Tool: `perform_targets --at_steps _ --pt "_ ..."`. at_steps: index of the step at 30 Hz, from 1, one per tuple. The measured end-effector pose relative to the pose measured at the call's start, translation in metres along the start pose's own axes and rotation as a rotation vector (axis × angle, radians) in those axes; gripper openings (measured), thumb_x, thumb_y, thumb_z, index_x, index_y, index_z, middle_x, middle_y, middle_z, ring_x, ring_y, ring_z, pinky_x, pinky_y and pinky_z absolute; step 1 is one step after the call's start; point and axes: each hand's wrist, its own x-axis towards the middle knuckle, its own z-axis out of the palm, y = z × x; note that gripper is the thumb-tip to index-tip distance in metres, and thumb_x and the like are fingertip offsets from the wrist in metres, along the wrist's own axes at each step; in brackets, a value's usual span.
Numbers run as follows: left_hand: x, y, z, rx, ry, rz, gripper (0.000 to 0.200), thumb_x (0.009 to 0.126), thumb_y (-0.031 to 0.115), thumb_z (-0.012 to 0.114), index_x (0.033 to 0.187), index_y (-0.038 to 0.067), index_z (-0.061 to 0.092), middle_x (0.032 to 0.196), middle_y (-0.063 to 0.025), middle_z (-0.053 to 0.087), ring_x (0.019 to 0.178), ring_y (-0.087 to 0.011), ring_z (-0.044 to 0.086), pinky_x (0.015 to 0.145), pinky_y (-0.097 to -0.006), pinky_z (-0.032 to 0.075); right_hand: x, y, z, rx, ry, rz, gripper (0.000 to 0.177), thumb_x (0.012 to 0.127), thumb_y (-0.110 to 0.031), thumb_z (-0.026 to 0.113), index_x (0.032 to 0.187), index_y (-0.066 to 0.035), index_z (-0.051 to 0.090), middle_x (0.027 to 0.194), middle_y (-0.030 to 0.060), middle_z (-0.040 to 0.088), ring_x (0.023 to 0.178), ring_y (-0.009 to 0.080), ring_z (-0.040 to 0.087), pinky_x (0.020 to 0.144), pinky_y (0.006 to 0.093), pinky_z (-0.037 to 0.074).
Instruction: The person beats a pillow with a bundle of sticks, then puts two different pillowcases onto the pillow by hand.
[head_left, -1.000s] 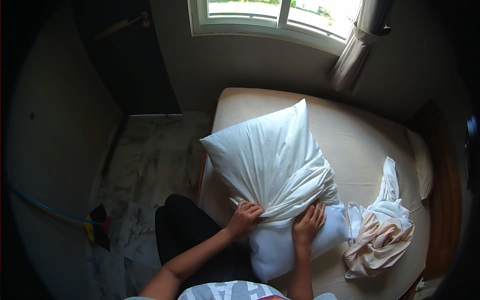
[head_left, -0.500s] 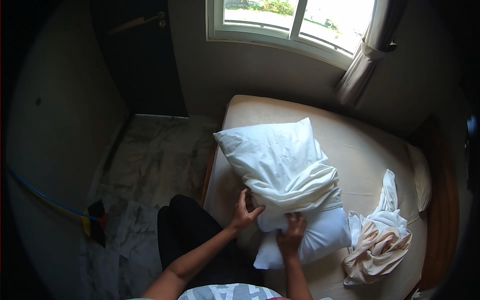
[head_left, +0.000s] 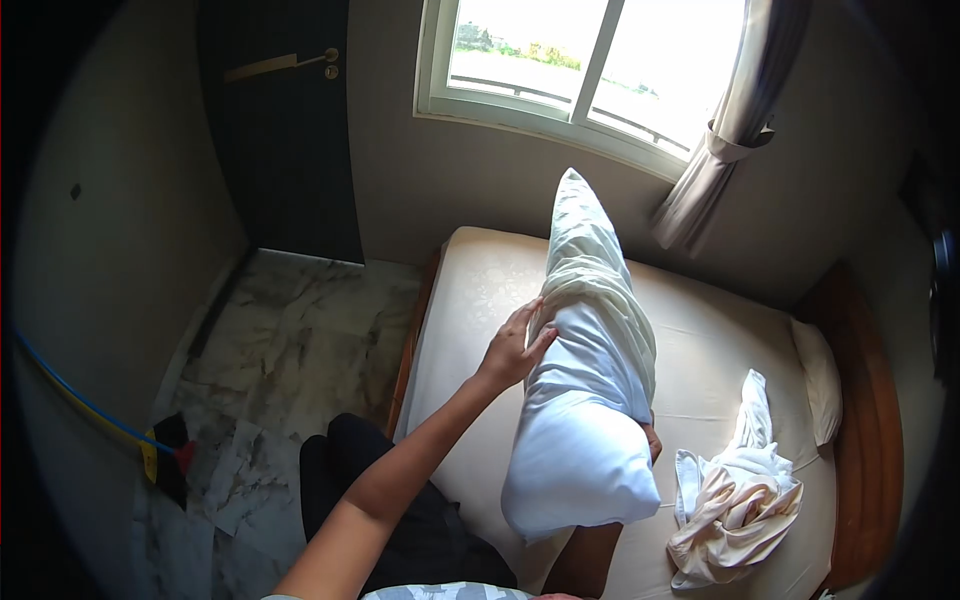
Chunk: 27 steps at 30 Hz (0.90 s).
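Note:
A white pillow [head_left: 582, 455] is raised on its edge above the bed, its near end bare. A white pillowcase [head_left: 585, 225] covers the far part, its mouth bunched in folds around the pillow's middle. My left hand [head_left: 512, 350] rests against the pillow's left side by the bunched cloth, fingers stretched and thumb apart. From beneath, my right hand [head_left: 653, 440] reaches round the pillow's right side and grips it; most of that hand is hidden behind the pillow.
The bed [head_left: 480, 290] has a cream sheet and a wooden headboard [head_left: 868, 420]. On it lie crumpled cloths [head_left: 738, 510] and a small cream pillow [head_left: 818, 380]. A window [head_left: 570, 70], curtain [head_left: 715, 150] and dark door [head_left: 285, 130] stand beyond. A broom-like tool [head_left: 170, 455] leans at left.
The pillow has turned from lying flat to standing on its edge, lifted toward the window. My right hand has moved from its front to its right side; my left hand has moved up along it.

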Motion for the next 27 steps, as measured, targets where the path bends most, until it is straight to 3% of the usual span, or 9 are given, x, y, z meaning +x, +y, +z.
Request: perform_targets --at_steps 5,8,9,11,16,18,21,24,27 --pt "0.009 -0.004 0.027 -0.058 0.077 0.165 0.050 0.083 0.024 0.056 0.126 0.004 0.039 0.120 -0.0205 0.049 0.110 -0.0309 0.050 0.091 -0.0351 0.041 -0.032 0.000 0.016 -0.185 0.144 -0.147 0.022 0.069 -0.004 0.055 0.086 -0.007 0.041 0.093 0.0095 0.045 0.088 0.0169 0.045 0.086 0.0291 0.036" --pt "0.009 0.014 0.028 -0.073 0.044 0.067 0.039 0.079 0.020 0.058 0.113 0.004 0.046 0.100 -0.0206 0.058 0.093 -0.0343 0.058 0.080 -0.0369 0.045 -0.064 0.002 0.050 -0.433 0.183 -0.690 0.030 0.082 -0.025 0.049 0.100 -0.002 0.042 0.116 0.0165 0.039 0.108 0.0245 0.039 0.095 0.0360 0.029" --pt "0.006 0.018 0.033 -0.126 0.098 0.057 0.034 0.074 0.016 0.062 0.102 0.004 0.047 0.082 -0.0187 0.060 0.078 -0.0357 0.060 0.069 -0.0384 0.046 -0.070 0.009 0.054 -0.489 0.139 -0.790 0.035 0.083 -0.032 0.049 0.101 -0.003 0.042 0.121 0.0172 0.035 0.113 0.0264 0.035 0.097 0.0385 0.027" --pt "-0.003 0.019 0.035 -0.126 0.057 0.096 0.041 0.071 0.015 0.066 0.104 0.000 0.047 0.084 -0.0207 0.060 0.081 -0.0373 0.059 0.072 -0.0396 0.047 -0.088 0.017 0.059 -0.686 0.109 -0.847 0.052 0.080 -0.051 0.050 0.102 -0.004 0.044 0.128 0.0178 0.029 0.117 0.0302 0.032 0.099 0.0440 0.023" --pt "-0.047 0.023 0.008 -0.050 0.047 0.676 0.029 0.058 0.007 0.070 0.082 0.002 0.055 0.069 -0.0113 0.057 0.063 -0.0279 0.056 0.063 -0.0342 0.047 -0.062 0.043 0.045 -0.665 0.276 -0.911 0.051 0.075 -0.037 0.065 0.106 -0.001 0.047 0.117 0.0171 0.036 0.112 0.0316 0.036 0.094 0.0433 0.029" --pt "-0.055 0.041 -0.021 0.100 0.227 0.758 0.028 0.058 0.003 0.067 0.082 0.005 0.054 0.071 -0.0088 0.058 0.062 -0.0246 0.057 0.060 -0.0324 0.047 -0.057 0.039 0.037 -0.809 0.311 -0.883 0.049 0.075 -0.028 0.068 0.108 0.001 0.047 0.116 0.0183 0.035 0.109 0.0302 0.038 0.093 0.0424 0.030" --pt "-0.060 0.061 -0.048 0.174 0.387 0.645 0.032 0.059 0.000 0.065 0.089 0.006 0.055 0.077 -0.0070 0.059 0.064 -0.0224 0.058 0.056 -0.0314 0.048 -0.038 0.061 0.063 -0.646 0.234 -0.959 0.033 0.076 -0.017 0.065 0.101 0.001 0.053 0.106 0.0195 0.046 0.105 0.0345 0.042 0.093 0.0452 0.031" --pt "-0.071 0.053 -0.075 0.425 0.123 0.302 0.032 0.065 -0.001 0.060 0.095 0.009 0.059 0.083 -0.0101 0.061 0.076 -0.0291 0.061 0.066 -0.0345 0.049 -0.037 0.086 0.101 -0.866 0.150 -1.065 0.023 0.074 -0.009 0.060 0.093 0.004 0.057 0.101 0.0218 0.056 0.103 0.0422 0.045 0.090 0.0485 0.034" --pt "-0.100 0.011 -0.119 0.273 -0.026 -0.054 0.026 0.070 0.001 0.056 0.096 0.005 0.059 0.088 -0.0131 0.062 0.084 -0.0330 0.060 0.074 -0.0373 0.048 -0.033 0.123 0.103 -1.068 -0.369 -0.844 0.030 0.075 -0.018 0.061 0.098 0.001 0.055 0.098 0.0199 0.057 0.089 0.0390 0.054 0.078 0.0442 0.043"
